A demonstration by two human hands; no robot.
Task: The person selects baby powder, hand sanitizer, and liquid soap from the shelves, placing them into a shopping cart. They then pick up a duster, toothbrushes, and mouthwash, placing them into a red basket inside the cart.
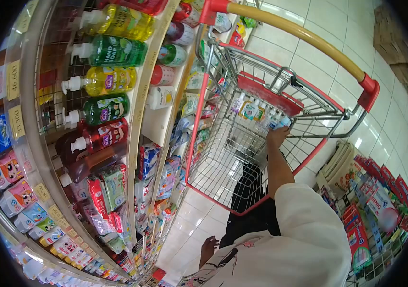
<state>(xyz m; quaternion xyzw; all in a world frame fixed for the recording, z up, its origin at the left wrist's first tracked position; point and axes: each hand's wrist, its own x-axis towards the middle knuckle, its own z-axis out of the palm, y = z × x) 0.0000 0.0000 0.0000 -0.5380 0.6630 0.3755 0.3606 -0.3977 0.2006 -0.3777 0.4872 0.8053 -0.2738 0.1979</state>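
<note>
My right hand (278, 136) reaches down into the metal shopping cart (197, 138), its fingers round a light blue and white bottle (283, 122). The bottle is at the end of a row of small bottles. A bottle with a yellow and green label (249, 110) and a white and purple bottle (237, 104) stand in that row against the cart's red panel (266, 91). My left hand (209, 246) hangs low beside my body, holding nothing, with its fingers loosely apart. Between it and the shelves there is a gap.
Shelves on the left hold a green hand soap bottle (118, 51), a red hand wash bottle (103, 136) and wipes packs (113, 186). The cart's yellow handle (304, 33) is at the far side. Toothpaste boxes (381, 198) stand on the right. Cardboard boxes (395, 38) are stacked farther off.
</note>
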